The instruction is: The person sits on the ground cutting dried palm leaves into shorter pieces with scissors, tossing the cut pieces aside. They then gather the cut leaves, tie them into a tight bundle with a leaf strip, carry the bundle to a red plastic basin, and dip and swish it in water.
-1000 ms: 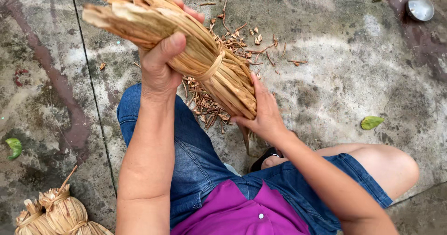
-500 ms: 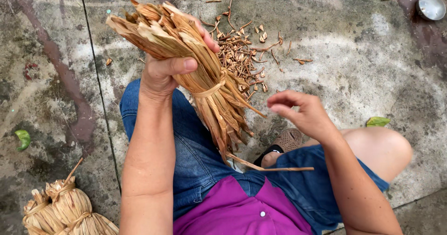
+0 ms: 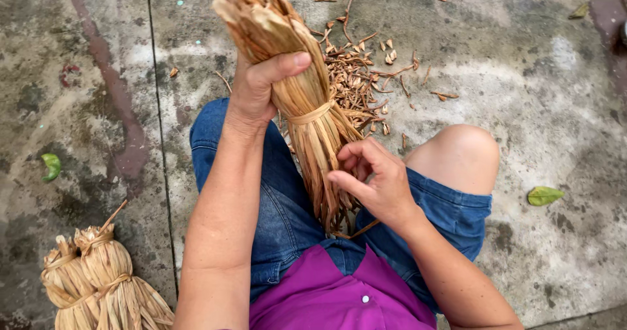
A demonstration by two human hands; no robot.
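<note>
The left hand [image 3: 261, 88] is reaching up from a raised forearm and clenching around the upper half of a tied bundle of dry tan straw-like leaves [image 3: 304, 101], thumb pressing across its front. The bundle is standing nearly upright over the lap, its cut top tilting away, a strip of leaf binding its middle, its loose lower ends hanging between the knees. The right hand [image 3: 372, 180] is bending in at the wrist beside those lower strands, fingers [image 3: 356, 157] curling loosely and touching them, not gripping. Dry brown scraps [image 3: 356, 75] are lying on the concrete floor [image 3: 522, 95] just behind. Two finished bundles [image 3: 98, 278] are resting at lower left.
</note>
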